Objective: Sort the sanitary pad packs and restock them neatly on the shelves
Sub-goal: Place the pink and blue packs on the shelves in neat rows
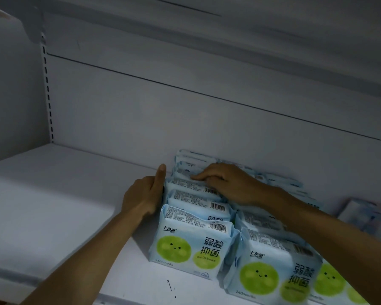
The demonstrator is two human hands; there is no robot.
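Observation:
Several light-blue sanitary pad packs with green smiling circles stand in rows on the white shelf (53, 205). The left row (191, 245) runs from the front edge back to the rear wall; a second row (273, 276) stands to its right. My left hand (145, 194) lies flat against the left side of the left row, thumb pointing up. My right hand (227, 183) rests palm down on top of the packs in the back of that row, fingers stretched to the left.
The shelf's back panel (185, 119) rises just behind the packs. A slotted upright (47, 91) stands at the left rear corner. Another pale pack (361, 214) lies at the far right, partly hidden by my right forearm. A black mark (169, 285) sits near the shelf's front edge.

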